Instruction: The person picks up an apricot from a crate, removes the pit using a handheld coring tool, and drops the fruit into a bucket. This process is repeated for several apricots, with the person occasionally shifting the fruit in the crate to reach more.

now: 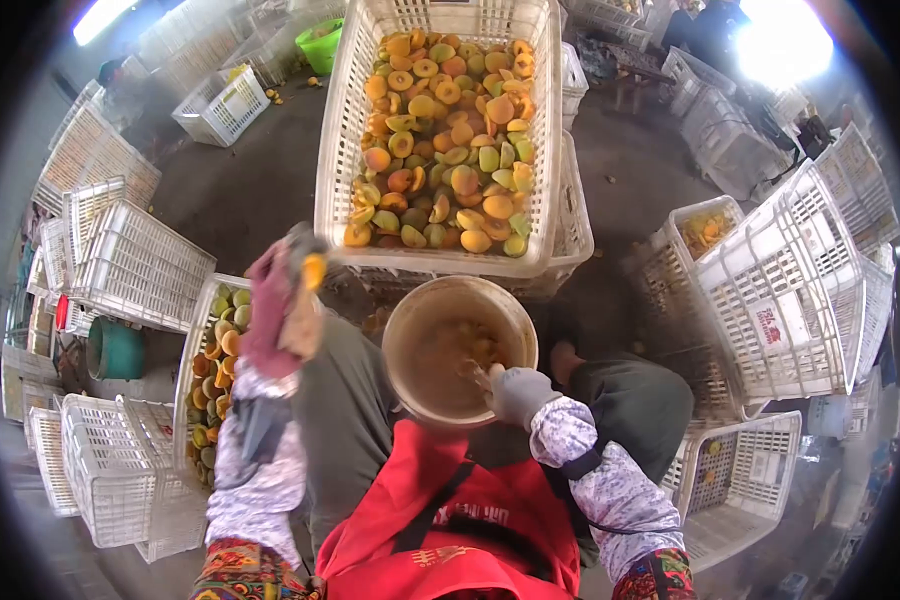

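A pale round bucket [410,385] stands between my knees, with brownish liquid and several fruit pieces inside. My right hand [520,397], in a grey glove, is closed at the bucket's near right rim, its fingers reaching inward. Something pale and blurred shows at those fingertips; I cannot tell what it is. Smeared by motion, my left hand [280,310] wears a dark pink glove and is raised above the left crate. An orange apricot half [314,271] shows at its closed fingers. Below that hand, a white crate [192,375] holds halved green and orange apricots.
Directly ahead, a large white crate [327,190] full of apricot halves rests on another crate [576,215]. Stacked white crates [135,265] line the left, near a green bucket [115,350]. More crates [770,300] lean at the right. Far back sits a bright green tub [320,45].
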### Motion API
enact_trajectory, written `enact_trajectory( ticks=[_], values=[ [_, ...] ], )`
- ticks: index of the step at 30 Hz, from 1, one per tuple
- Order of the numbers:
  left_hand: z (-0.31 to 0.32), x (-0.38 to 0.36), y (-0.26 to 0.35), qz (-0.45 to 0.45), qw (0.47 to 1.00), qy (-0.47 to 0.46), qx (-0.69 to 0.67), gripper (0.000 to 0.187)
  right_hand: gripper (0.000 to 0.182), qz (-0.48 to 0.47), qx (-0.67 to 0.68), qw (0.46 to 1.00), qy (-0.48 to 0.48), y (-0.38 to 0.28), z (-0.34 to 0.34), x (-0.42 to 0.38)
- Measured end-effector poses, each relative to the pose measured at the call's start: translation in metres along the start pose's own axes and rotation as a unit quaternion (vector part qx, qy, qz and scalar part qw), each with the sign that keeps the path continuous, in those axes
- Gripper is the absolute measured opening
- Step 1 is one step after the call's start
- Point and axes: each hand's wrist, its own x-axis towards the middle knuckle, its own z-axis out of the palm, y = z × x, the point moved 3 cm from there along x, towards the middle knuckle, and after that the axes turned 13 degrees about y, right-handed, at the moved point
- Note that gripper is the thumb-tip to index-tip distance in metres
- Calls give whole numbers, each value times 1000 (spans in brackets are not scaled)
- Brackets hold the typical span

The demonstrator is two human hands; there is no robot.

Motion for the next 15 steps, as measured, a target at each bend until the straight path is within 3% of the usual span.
enact_trajectory(
  ticks=[1,2,3,5,6,7,8,10,12,14,15],
  values=[
    [-31,7,8,7,1000,1,6,44,36,-4,-1,1000,-9,-4,-3,-1],
    [-62,9,13,-40,990,-23,135,43,37,-9,0,1000,-20,-7,-5,-4],
    [-90,6,16,-88,961,-44,259,42,37,-14,5,1000,-20,-12,-10,-6],
    [-126,-5,19,-182,852,-81,484,40,36,-28,11,999,-13,-19,-24,-8],
    [-126,-11,22,-181,852,-77,485,40,36,-32,11,999,-12,-19,-28,-10],
    [-122,-15,29,-15,781,-83,618,36,36,-40,19,999,7,-19,-33,-12],
    [-112,-18,34,151,671,-85,721,33,36,-47,26,998,28,-17,-38,-11],
    [-72,2,46,208,747,-91,625,35,36,-57,21,997,39,-15,-48,-12],
    [-10,17,58,201,802,-109,552,37,36,-32,56,994,82,-15,-65,-11],
    [44,45,39,129,778,-205,580,38,35,-28,67,990,117,-15,-71,-9],
    [66,55,27,156,746,-221,609,37,33,-26,75,987,142,-15,-74,-10]
  ],
)
